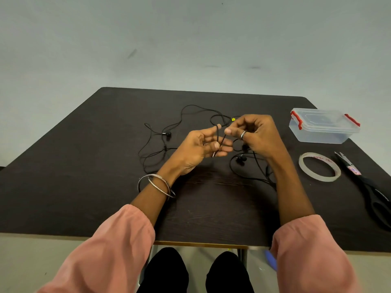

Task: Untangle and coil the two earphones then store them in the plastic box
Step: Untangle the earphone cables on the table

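Two black earphones [167, 134] lie tangled over the middle of the dark table [84, 166], their thin cables looping left and right. My left hand [201, 149] holds the plug end of one cable, which loops over its index finger, the metal jack pointing down. My right hand [256, 136], with a ring on one finger, pinches the same cable just to the right. An earbud [241, 159] rests on the table below my right hand. The clear plastic box [323, 127] with red clips stands shut at the far right.
A roll of clear tape [319, 169] lies right of my right forearm. Black scissors [368, 187] lie along the table's right edge. Bangles circle my left wrist. My knees show below the table's near edge.
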### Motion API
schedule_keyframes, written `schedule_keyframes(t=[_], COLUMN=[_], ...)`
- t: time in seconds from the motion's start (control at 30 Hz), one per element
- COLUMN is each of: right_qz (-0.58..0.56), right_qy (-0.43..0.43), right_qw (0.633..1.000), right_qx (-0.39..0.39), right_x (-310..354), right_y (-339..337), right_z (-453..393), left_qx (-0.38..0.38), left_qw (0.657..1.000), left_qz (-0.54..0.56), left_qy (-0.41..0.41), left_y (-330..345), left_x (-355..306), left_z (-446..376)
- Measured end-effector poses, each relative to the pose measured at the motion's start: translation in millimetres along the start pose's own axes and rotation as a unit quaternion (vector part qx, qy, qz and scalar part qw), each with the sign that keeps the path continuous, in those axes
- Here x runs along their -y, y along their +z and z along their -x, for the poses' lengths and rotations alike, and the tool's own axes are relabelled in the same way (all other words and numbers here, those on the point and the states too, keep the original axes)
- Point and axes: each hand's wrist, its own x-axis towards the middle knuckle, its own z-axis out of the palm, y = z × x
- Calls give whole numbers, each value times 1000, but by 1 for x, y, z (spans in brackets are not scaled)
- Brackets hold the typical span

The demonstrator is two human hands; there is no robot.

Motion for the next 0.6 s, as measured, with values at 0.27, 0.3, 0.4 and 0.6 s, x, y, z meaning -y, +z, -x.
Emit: schedule_keyframes(t=[0.27,0.3,0.4,0.6], right_qz=[-23,-35,-108,-123], right_qy=[-9,-7,11,7], right_qw=[998,997,992,992], right_qx=[-58,-65,-58,-32], right_x=[-8,-9,-10,-11], right_y=[2,1,2,11], right_z=[-5,-5,-5,-5], left_qx=[87,92,100,79], left_qw=[996,996,995,989], left_qz=[-12,-7,19,125], left_qy=[-12,-16,-11,15], left_y=[-2,-1,-2,-5], left_x=[-5,-4,-5,-10], left_z=[7,7,9,10])
